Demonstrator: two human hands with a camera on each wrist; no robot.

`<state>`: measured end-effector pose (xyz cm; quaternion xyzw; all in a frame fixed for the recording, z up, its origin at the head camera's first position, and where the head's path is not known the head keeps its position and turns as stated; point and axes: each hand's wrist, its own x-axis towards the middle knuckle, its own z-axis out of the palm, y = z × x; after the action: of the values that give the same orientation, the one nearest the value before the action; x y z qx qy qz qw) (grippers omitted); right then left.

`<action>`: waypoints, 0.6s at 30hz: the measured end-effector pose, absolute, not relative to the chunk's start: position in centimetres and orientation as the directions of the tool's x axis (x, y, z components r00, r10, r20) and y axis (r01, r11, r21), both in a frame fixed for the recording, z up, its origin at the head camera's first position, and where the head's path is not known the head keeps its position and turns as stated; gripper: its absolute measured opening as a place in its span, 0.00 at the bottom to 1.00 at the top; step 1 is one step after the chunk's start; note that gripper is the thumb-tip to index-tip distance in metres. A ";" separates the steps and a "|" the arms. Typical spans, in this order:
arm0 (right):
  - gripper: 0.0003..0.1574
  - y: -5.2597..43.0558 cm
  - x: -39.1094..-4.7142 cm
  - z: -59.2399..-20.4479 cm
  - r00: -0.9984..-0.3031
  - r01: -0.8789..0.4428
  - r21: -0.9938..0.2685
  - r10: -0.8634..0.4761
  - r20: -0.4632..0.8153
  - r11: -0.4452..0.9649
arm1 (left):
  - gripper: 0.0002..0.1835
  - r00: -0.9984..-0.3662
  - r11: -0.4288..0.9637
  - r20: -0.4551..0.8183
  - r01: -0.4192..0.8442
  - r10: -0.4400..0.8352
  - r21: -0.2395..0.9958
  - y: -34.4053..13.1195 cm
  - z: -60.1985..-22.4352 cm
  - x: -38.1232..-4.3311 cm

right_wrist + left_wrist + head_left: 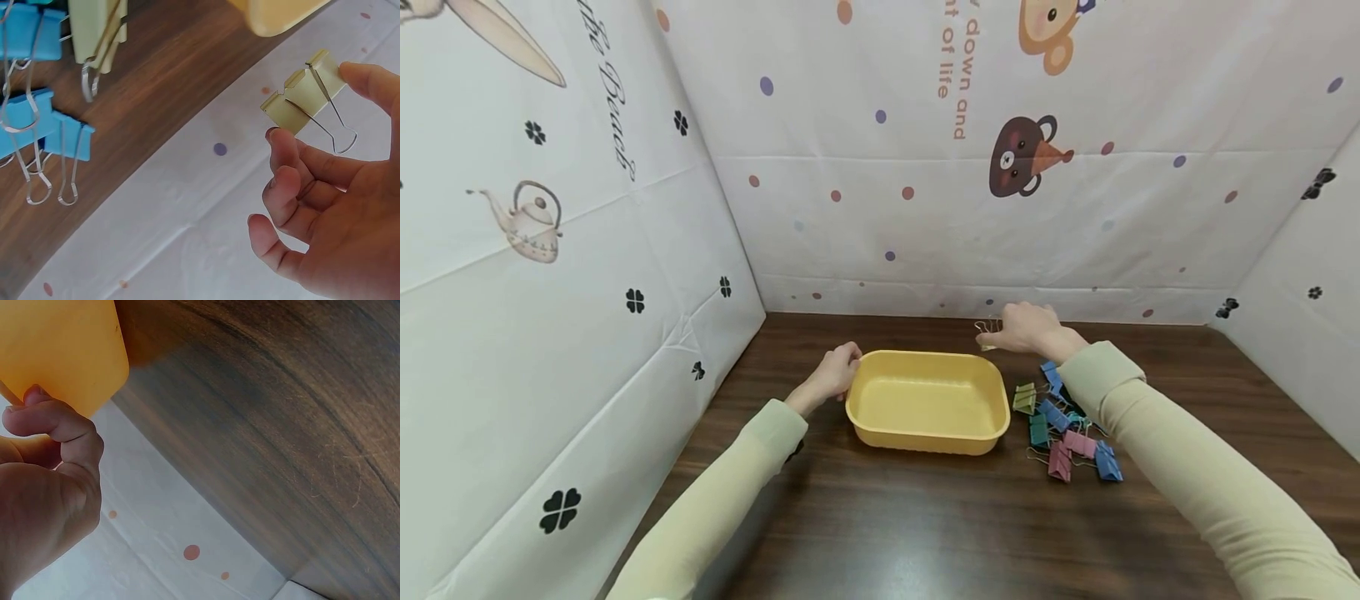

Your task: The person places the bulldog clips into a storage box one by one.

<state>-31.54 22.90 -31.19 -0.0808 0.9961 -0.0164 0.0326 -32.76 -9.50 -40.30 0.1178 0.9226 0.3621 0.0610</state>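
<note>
A yellow rectangular plastic tub (928, 440) stands on the dark wooden table. At its left rim is my left hand (837, 372), which grips the edge with bent fingers; the left wrist view shows the same hand (53, 453) against the tub wall (75, 350). Above the table, beyond the tub's far right corner, my right hand (1028, 328) pinches a pale yellow binder clip (306, 94) between thumb and fingertip. The clip's wire handles point toward the palm. Right of the tub lies a loose heap of binder clips: blue (1108, 462), pink (1060, 461), green (1038, 430) and yellow (1024, 398).
White patterned sheets rise as walls at the left (587, 333), the back (955, 233) and the right (1315, 250) of the table. The right forearm (1195, 467) passes over part of the clip heap and hides some of it.
</note>
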 end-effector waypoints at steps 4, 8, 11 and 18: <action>0.35 22.0 -31.6 -31.0 -0.982 -0.180 -0.017 -0.181 -0.048 0.984 | 0.10 -0.964 0.708 -0.014 0.184 0.264 0.682 -9.5 -40.3 -32.7; 0.33 21.2 -31.6 -30.9 -0.979 -0.201 -0.006 -0.201 -0.026 0.979 | 0.11 -0.963 0.705 -0.013 0.187 0.267 0.684 -9.4 -40.3 -32.7; 0.33 20.5 -31.5 -30.9 -0.977 -0.211 -0.007 -0.211 -0.016 0.978 | 0.10 -0.963 0.704 -0.019 0.182 0.268 0.686 -9.4 -40.3 -32.7; 0.34 18.9 -31.5 -31.1 -0.969 -0.246 -0.008 -0.246 -0.010 0.969 | 0.10 -0.963 0.696 -0.018 0.181 0.269 0.695 -9.5 -40.2 -32.6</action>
<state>-31.48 18.92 -31.09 -0.1241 0.9922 -0.0034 0.0053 -32.63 -9.46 -40.19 0.1223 0.9190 0.3701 0.0593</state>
